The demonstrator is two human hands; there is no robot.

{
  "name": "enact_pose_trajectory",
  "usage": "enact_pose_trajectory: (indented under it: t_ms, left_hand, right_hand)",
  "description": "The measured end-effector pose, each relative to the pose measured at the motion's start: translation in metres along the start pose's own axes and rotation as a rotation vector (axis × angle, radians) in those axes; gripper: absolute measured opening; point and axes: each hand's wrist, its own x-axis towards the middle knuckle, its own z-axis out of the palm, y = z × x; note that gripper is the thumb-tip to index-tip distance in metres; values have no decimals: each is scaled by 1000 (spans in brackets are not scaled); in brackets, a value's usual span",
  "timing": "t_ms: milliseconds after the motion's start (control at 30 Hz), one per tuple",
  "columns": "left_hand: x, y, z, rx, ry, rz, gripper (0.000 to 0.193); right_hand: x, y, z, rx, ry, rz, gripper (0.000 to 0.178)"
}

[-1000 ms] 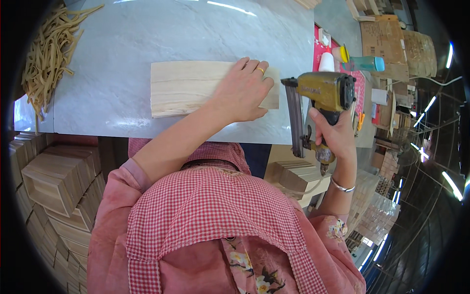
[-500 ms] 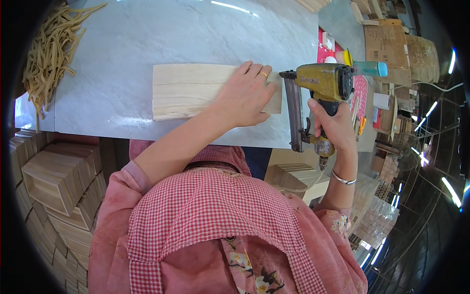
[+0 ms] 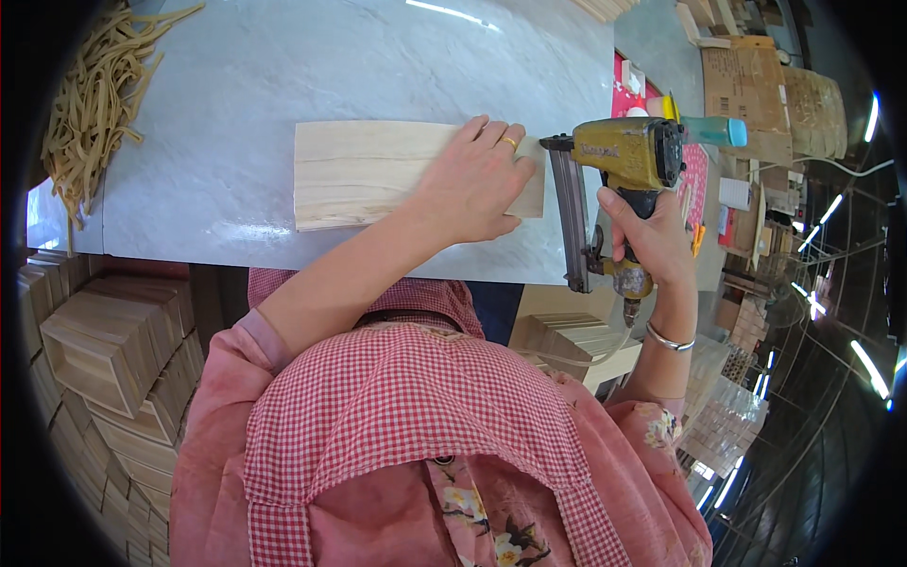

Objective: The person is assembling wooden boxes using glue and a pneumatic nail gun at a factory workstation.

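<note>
A pale wooden board (image 3: 364, 175) lies flat on the grey marble-look table (image 3: 283, 76). My left hand (image 3: 472, 184) presses down on the board's right end, fingers spread, a ring on one finger. My right hand (image 3: 652, 236) grips the handle of a yellow pneumatic nail gun (image 3: 614, 165), held just off the board's right edge with its long magazine pointing toward me. A bracelet sits on my right wrist.
A heap of thin wood strips (image 3: 90, 104) lies at the table's far left. Stacked open wooden boxes (image 3: 104, 350) stand at my lower left, more wooden boxes (image 3: 567, 340) under the table's right edge. Cardboard, a teal bottle (image 3: 713, 130) and clutter fill the right.
The nail gun has shifted slightly up and left, closer to the board's right end. My left hand stays pressed on the board.
</note>
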Motion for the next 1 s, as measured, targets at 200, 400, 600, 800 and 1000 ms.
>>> enact_pose_trajectory:
  t_ms: [200, 400, 600, 800, 1000]
  left_hand:
    - [-2, 0, 2, 3, 23, 14, 50]
    - [-28, -19, -34, -2, 99, 27, 63]
    - [-119, -62, -121, 259, -136, -130, 53]
    - [-99, -48, -85, 179, 40, -101, 45]
    - [-73, -33, -53, 161, 116, -140, 37]
  right_hand:
    - [-1, 0, 1, 10, 16, 9, 26]
    - [-15, 3, 4, -8, 73, -6, 25]
    - [-47, 25, 2, 90, 123, -66, 25]
    - [-64, 32, 14, 125, 85, -75, 27]
    - [-68, 35, 25, 78, 14, -70, 29]
